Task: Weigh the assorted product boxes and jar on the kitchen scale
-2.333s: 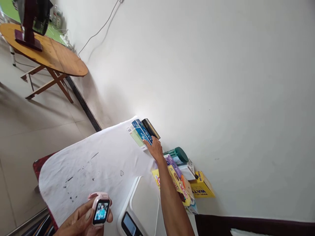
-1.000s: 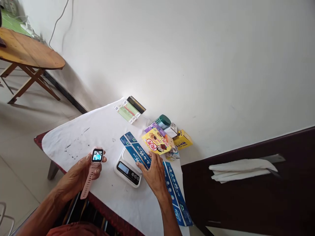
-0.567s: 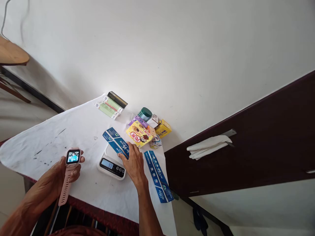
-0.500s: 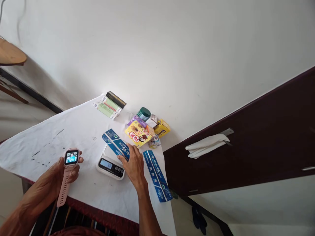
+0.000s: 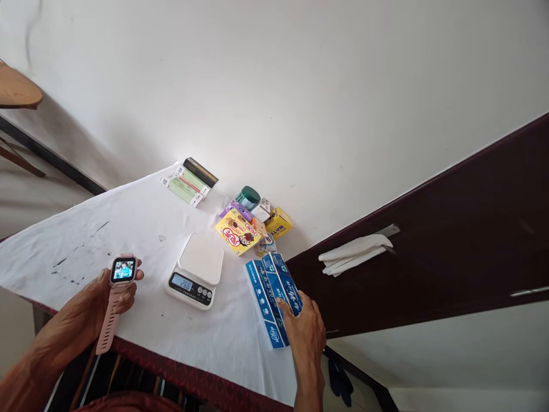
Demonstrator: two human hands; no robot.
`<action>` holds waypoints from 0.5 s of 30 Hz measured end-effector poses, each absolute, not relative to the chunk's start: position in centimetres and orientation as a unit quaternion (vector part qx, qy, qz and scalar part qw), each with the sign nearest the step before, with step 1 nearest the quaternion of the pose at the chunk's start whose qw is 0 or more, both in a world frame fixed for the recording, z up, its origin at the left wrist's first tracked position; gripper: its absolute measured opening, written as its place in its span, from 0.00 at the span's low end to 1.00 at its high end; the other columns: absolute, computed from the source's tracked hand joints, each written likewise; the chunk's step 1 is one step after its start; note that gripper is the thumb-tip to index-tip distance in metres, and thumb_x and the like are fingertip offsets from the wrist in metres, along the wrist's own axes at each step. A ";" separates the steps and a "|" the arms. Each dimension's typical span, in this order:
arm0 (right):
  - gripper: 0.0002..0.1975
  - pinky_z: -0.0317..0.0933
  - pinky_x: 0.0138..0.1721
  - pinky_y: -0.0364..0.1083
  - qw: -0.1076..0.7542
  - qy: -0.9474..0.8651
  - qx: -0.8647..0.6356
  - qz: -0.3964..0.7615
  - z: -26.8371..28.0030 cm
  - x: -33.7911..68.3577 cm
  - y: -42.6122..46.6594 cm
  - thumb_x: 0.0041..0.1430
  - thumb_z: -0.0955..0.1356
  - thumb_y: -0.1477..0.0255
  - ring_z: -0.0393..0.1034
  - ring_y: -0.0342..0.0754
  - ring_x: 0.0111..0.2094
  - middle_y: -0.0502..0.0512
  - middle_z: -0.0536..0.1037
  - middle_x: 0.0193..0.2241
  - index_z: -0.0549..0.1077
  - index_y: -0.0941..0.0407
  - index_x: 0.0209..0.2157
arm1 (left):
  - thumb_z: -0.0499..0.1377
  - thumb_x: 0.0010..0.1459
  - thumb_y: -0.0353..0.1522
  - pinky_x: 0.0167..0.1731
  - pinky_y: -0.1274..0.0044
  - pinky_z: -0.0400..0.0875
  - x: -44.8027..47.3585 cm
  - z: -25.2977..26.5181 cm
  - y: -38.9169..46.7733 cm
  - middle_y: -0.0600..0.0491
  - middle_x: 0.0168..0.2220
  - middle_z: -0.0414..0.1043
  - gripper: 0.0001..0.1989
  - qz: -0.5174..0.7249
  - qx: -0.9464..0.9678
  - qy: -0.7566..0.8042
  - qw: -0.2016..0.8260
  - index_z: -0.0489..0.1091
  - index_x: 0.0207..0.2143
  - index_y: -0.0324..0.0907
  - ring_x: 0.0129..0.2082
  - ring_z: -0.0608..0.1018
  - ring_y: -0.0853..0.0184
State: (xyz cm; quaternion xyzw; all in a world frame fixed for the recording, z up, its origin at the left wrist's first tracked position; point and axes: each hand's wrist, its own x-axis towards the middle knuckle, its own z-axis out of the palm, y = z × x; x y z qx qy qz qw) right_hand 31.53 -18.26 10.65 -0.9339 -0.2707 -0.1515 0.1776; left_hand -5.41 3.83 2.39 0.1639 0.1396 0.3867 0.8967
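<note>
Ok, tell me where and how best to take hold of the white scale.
I'd take the white scale by its left and right outer edges, coming down from above: it lies flat and low, with both sides clear of the blue boxes.

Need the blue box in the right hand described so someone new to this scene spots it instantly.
Start at the table with the white cloth and go to its right side, past the white scale. There, the held blue box is alongside another long blue box. It's the one farther from the scale, with the right hand gripping it.
</note>
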 end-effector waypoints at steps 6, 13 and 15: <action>0.38 0.66 0.51 0.62 0.133 -0.272 -0.951 -0.059 9.2 33.4 -17.1 0.61 0.61 0.49 0.71 0.69 0.55 0.72 0.74 0.56 0.69 0.62 0.62 | 0.58 0.72 0.38 0.32 0.81 0.74 -5.5 1.8 4.1 0.50 0.46 0.80 0.18 0.365 0.171 0.119 0.907 0.71 0.60 0.42 0.29 0.74 0.73; 0.42 0.66 0.52 0.63 0.102 -0.277 -0.953 -0.071 9.6 32.9 -17.7 0.62 0.64 0.48 0.67 0.71 0.59 0.73 0.72 0.59 0.64 0.64 0.67 | 0.64 0.67 0.40 0.33 0.80 0.76 -5.5 1.0 4.3 0.47 0.46 0.80 0.22 0.351 0.155 0.133 0.914 0.73 0.60 0.42 0.29 0.74 0.71; 0.43 0.65 0.51 0.66 0.114 -0.285 -0.942 -0.133 10.3 32.3 -17.4 0.61 0.64 0.46 0.66 0.75 0.59 0.76 0.71 0.59 0.65 0.65 0.65 | 0.62 0.68 0.41 0.32 0.80 0.75 -5.4 0.9 4.1 0.48 0.46 0.80 0.22 0.364 0.160 0.129 0.909 0.74 0.60 0.42 0.29 0.75 0.71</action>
